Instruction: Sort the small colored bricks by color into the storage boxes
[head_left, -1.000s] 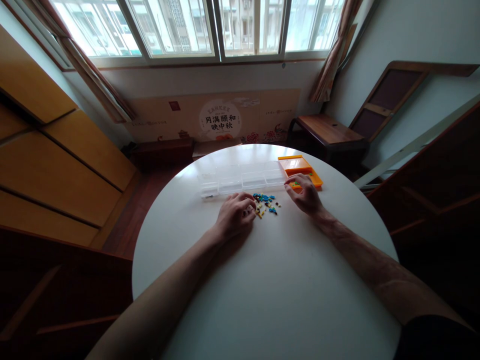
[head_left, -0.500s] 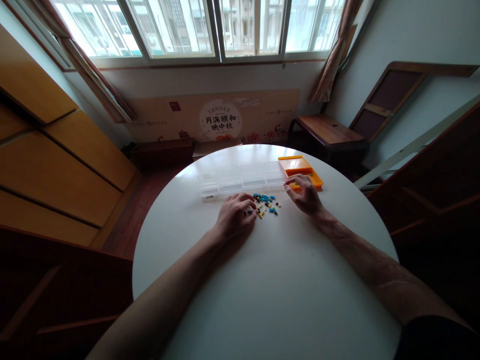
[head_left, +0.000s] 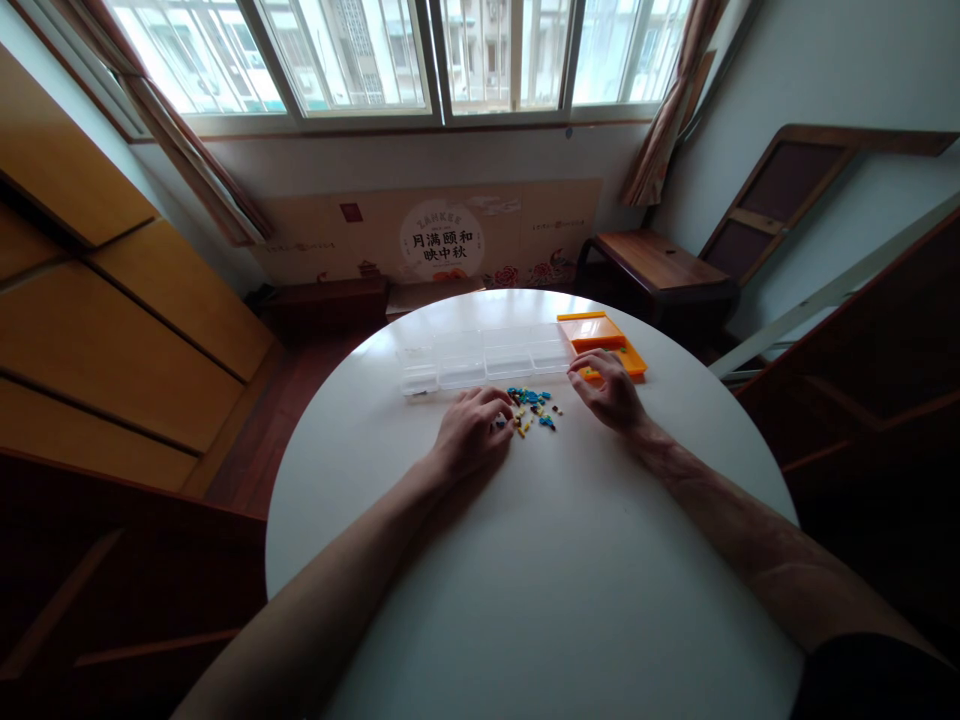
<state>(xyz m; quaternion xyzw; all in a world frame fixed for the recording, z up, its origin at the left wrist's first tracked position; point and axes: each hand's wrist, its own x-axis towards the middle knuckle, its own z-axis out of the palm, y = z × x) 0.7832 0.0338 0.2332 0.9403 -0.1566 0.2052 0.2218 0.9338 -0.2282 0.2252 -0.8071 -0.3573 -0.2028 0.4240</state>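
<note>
A loose pile of small building bricks (head_left: 534, 397), in blue, yellow, white and dark colours, lies on the white round table. At the pile's left edge rests my left hand (head_left: 474, 428), fingers curved and slightly apart, nothing visible held in them. My right hand (head_left: 609, 392) hovers or rests by the near edge of an orange box (head_left: 637, 362), thumb and fingers apart and holding nothing I can see. The box has its lid raised at the back, and a few green bits show inside it. A clear compartment case (head_left: 484, 355) stands open behind the pile, to the left of the box.
The round table (head_left: 555, 560) fills the middle of the view. Dark wooden furniture (head_left: 112, 600) stands near its left side. Beyond the far edge are a wooden stool (head_left: 652, 258) and a printed cardboard panel (head_left: 300, 230) under the window.
</note>
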